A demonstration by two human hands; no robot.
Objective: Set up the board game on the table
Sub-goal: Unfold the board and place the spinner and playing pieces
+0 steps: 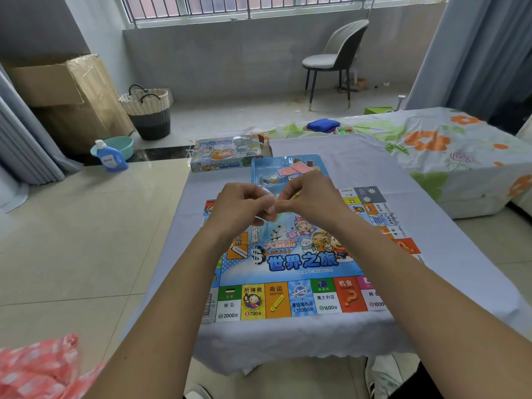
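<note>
- Right now both my hands are raised over the far half of the game board [290,272], fingertips meeting in the middle.
- My left hand [241,204] has its fingers curled and pinches a small clear plastic wrapper [266,210]; my right hand [306,197] pinches the same wrapper from the other side (what is inside it is too blurred to tell).
- Below, the game board lies flat and unfolded on the table [431,254], which is covered with a pale lilac cloth, its printed squares facing me.
- Just beyond my hands sits the blue plastic tray [256,168], with several red cards [290,169] and some small coloured pieces lying in it.
- Beside the tray, at the table's far left corner, rests the box lid [227,154] with its cartoon picture up.
- Farther off, a bed with a flowered sheet [431,142] stands to the right of the table.
- On the floor to the left are a blue detergent bottle [110,156], a woven basket [148,112] and a cardboard box [63,90]; a grey chair [335,60] stands under the window.
</note>
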